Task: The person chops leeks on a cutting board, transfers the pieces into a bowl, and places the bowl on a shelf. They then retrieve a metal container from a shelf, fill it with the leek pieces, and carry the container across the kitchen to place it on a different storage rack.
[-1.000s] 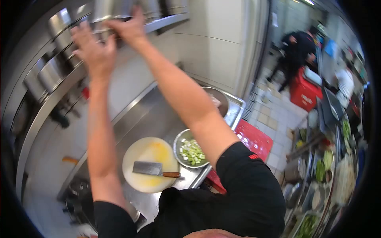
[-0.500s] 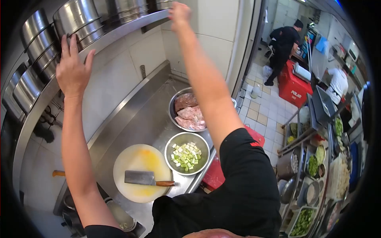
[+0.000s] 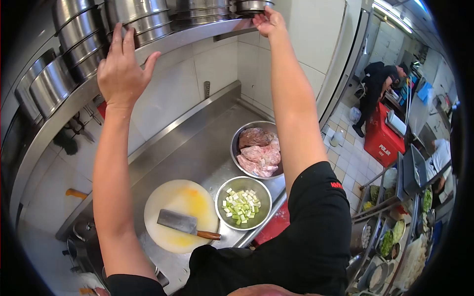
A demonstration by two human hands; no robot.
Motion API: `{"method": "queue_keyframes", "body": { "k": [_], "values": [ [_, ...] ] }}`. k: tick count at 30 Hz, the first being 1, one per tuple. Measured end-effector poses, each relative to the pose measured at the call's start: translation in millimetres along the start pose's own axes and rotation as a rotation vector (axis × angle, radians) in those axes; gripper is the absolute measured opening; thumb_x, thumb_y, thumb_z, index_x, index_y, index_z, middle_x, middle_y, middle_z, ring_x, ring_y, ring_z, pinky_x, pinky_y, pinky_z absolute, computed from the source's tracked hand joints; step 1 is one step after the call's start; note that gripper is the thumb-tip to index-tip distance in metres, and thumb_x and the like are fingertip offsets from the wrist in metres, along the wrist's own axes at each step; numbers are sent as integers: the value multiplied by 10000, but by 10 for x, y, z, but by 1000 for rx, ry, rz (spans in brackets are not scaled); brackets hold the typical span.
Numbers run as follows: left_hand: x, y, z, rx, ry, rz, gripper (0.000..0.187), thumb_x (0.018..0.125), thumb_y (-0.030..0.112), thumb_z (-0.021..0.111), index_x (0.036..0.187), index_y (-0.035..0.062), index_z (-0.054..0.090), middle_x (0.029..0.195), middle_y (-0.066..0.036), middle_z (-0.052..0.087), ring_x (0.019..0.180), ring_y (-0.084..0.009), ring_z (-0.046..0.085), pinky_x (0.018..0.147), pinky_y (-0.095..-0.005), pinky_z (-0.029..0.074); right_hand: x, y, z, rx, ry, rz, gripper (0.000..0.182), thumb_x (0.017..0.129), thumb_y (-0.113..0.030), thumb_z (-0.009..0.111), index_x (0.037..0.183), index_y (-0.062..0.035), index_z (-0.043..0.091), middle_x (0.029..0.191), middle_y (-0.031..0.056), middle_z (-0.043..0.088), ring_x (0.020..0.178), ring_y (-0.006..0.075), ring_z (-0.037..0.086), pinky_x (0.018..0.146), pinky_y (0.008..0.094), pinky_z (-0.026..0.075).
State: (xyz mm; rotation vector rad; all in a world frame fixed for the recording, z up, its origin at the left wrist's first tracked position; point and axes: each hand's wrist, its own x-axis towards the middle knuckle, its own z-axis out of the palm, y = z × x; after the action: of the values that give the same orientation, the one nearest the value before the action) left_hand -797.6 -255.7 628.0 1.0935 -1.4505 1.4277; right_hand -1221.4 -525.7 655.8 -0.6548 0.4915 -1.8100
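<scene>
My left hand (image 3: 124, 76) is open, its fingers spread against the metal shelf (image 3: 183, 35) beside a stack of steel pots (image 3: 140, 17). At the shelf's right end, my right hand (image 3: 270, 22) grips the lower edge of a small steel pan (image 3: 251, 7), whose top is cut off by the frame. Below, a cleaver (image 3: 177, 221) with a wooden handle lies on a round white cutting board (image 3: 160, 238). Chopped green-and-white vegetable pieces (image 3: 240, 204) sit in a steel bowl (image 3: 267, 213). Behind it, another bowl (image 3: 236, 153) holds raw meat (image 3: 260, 154).
More steel pots (image 3: 52, 86) line the shelf at left. Utensils hang under it. A tiled wall (image 3: 173, 84) backs the steel counter (image 3: 192, 133). At right, a person in black bends over near a red box (image 3: 385, 135), and racks hold food containers (image 3: 377, 276).
My view has shifted, so the shelf and counter appear further right. My right hand now shows at the small pan's edge, fingers turned toward me. The left hand stays at the shelf.
</scene>
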Motion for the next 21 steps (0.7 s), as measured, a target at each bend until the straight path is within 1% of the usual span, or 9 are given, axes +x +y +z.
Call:
{"method": "queue_keyframes", "body": {
  "k": [3,4,7,8,11,12,16,19,21],
  "values": [
    [-16,-1,-4,-22,-12,-2,717,833,593,707,1342,101,594,1471,-92,551,988,-206,713,707,-315,542,-193,-40,109,402,-245,-186,300,971,-184,609,1151,42,527,1184,181,593,1070,337,617,976,516,508],
    [-18,-5,-9,-32,-18,-2,712,834,586,710,1342,100,593,1471,-95,550,1000,-210,712,715,-317,542,-237,-85,151,413,-144,-212,273,971,-122,548,1171,62,519,1221,200,596,1147,366,608,1033,567,484],
    [-25,-16,-21,-64,-22,5,703,840,565,717,1347,96,588,1475,-110,544,1032,-225,707,745,-328,544,-1043,-296,276,468,-120,-190,293,949,-69,495,1206,70,514,1229,206,599,1175,378,601,1060,567,473],
    [-32,-19,-27,-74,-21,3,700,842,558,720,1349,94,586,1476,-116,541,1043,-231,705,757,-333,545,-611,-255,69,542,-326,-117,371,908,-44,479,1256,82,496,1272,220,588,1199,382,586,1074,578,455],
    [-38,-42,-53,-129,-41,0,710,840,549,727,1357,87,577,1480,-125,534,1048,-250,701,791,-355,545,-1601,-258,258,355,-494,-132,422,881,-33,479,1282,99,478,1301,233,580,1221,377,575,1100,568,436],
    [-39,-28,-110,-212,-114,-51,687,847,495,751,1363,81,568,1492,-145,514,1185,-294,639,905,-392,523,-1783,-218,225,436,-564,-104,467,859,-14,478,1308,115,458,1321,249,571,1247,376,562,1132,554,407],
    [-97,3,-423,-635,115,-66,610,877,355,775,1373,69,563,1500,-174,492,1408,-330,444,1100,-447,397,-3313,56,201,171,-626,102,391,834,-14,499,1209,87,550,1216,216,633,1169,358,620,1049,534,488],
    [-492,-38,-926,-1077,-219,-220,596,864,366,784,1333,57,585,1408,-176,568,1314,-298,532,1063,-421,427,-3907,842,-276,-111,-354,303,436,793,27,521,1218,114,560,1175,195,657,1093,339,661,1012,484,528],
    [-979,-99,-1237,-1358,-766,-456,601,920,483,704,1328,57,587,1281,-142,639,1230,-243,575,1019,-352,441,-4683,1247,-227,-107,-465,534,343,767,82,524,1103,104,590,1121,197,644,971,266,667,908,408,565]
  ]
}}
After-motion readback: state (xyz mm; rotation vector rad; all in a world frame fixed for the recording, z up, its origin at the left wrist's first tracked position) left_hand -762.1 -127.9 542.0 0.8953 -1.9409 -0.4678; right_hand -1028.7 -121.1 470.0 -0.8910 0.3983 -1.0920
